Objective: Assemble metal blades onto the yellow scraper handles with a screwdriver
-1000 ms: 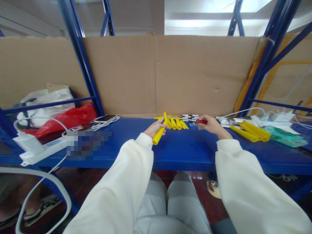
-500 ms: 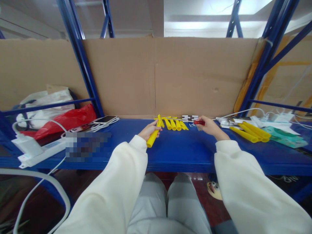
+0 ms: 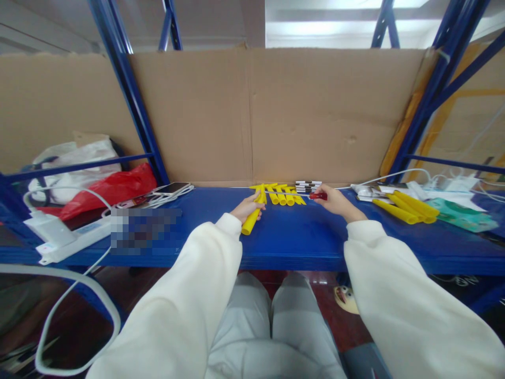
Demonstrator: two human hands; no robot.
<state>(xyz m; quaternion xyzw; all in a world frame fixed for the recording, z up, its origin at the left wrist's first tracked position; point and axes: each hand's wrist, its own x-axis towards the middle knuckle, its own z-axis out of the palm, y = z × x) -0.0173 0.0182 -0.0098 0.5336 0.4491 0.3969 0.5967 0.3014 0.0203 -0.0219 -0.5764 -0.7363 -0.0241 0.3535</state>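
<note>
My left hand [image 3: 248, 207] is closed around a yellow plastic tube [image 3: 248, 225], wide open end toward me and narrower end pointing away. In my right hand [image 3: 334, 202] is a screwdriver [image 3: 317, 196] by its red handle. Its thin metal shaft lies level and points left, across the row behind, to the upper part of the tube; whether the tip touches it is too small to tell. Several more yellow tubes [image 3: 290, 200] lie side by side just beyond, between my hands. Behind the red handle sit small black-and-white striped pieces [image 3: 303, 186].
At the right of the blue shelf [image 3: 292, 242] lie loose yellow tubes [image 3: 410, 210] and a green packet [image 3: 463, 215]. On the left are a phone [image 3: 175, 188], a white power strip [image 3: 74, 239] with cables and a red bag [image 3: 114, 187]. A cardboard panel [image 3: 315, 116] stands at the back.
My right hand has shifted slightly left with the screwdriver, whose shaft now extends to the held tube. The left hand keeps hold of the tube. The view has tilted a little.
</note>
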